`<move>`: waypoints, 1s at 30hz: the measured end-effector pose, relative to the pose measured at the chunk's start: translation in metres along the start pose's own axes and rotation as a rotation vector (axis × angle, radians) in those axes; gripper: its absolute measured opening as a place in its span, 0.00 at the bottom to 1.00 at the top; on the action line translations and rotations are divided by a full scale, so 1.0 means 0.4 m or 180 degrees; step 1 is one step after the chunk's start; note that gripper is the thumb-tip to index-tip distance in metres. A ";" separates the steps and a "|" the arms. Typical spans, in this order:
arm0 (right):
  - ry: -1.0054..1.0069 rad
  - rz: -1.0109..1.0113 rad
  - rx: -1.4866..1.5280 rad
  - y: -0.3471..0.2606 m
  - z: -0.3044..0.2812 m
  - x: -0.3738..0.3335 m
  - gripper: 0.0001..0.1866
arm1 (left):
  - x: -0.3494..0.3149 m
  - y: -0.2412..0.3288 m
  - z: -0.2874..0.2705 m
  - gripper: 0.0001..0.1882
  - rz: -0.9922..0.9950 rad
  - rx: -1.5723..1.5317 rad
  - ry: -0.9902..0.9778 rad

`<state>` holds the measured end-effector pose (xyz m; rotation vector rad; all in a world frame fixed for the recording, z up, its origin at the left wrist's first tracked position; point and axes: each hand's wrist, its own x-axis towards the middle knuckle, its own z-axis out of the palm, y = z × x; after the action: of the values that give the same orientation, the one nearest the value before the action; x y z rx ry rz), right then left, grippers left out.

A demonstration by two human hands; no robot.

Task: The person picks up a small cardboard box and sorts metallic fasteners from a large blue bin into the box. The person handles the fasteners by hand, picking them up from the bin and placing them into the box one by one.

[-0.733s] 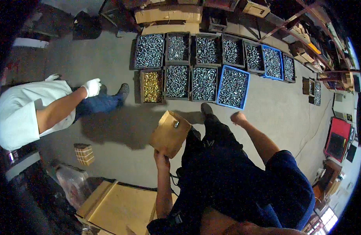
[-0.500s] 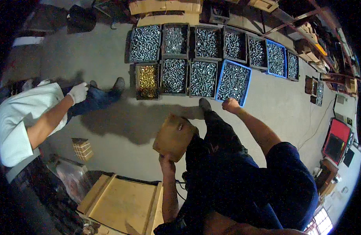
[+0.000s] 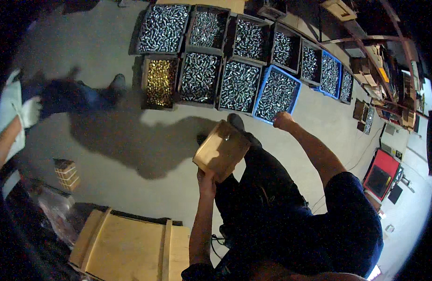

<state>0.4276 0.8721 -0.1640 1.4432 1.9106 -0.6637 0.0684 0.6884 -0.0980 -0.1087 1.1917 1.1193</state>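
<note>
The brown box (image 3: 208, 153) is up in the air, in front of the person's legs. It is tipped a bit, and its open side faces up. One small shiny piece (image 3: 227, 137) is in it, near the far end. The left hand (image 3: 206, 179) is closed on the near edge of the box and holds it up.

The right hand (image 3: 283, 120) is by the near corner of a blue bin (image 3: 286, 75). Its fingers look curled in, but I cannot tell how tightly they are closed, if they have hold of anything, or if they touch the bin.

The blue bin is full of silver metal bits (image 3: 276, 96). It is at the right end of the front row on the floor (image 3: 174, 196). At the left end of that row, a dark bin (image 3: 144, 84) has gold bits (image 3: 160, 83). More bins of silver bits make a row behind.

A wooden crate (image 3: 131, 243) is at the lower left. Far left, another person wears a white glove (image 3: 31, 111).
</note>
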 end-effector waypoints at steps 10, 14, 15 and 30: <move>0.0064 -0.0184 -0.0119 -0.033 0.188 0.497 0.12 | 0.411 -0.230 -0.128 0.36 0.0415 0.0391 0.0532; 0.0418 -0.0096 0.0415 -0.026 0.237 0.644 0.13 | 0.570 -0.316 -0.167 0.40 0.0616 0.0025 0.0688; 0.0422 -0.0046 0.0659 -0.017 0.261 0.688 0.13 | 0.583 -0.279 -0.126 0.40 0.0833 -0.0339 0.0449; 0.2150 -0.0337 0.0559 -0.005 0.284 0.948 0.10 | 0.785 -0.073 -0.103 0.33 0.1234 -0.0778 0.1036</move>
<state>0.3762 1.0309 -0.5229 1.8500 2.4998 -0.4227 0.0422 0.8472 -0.3725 -0.2634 1.3954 1.6336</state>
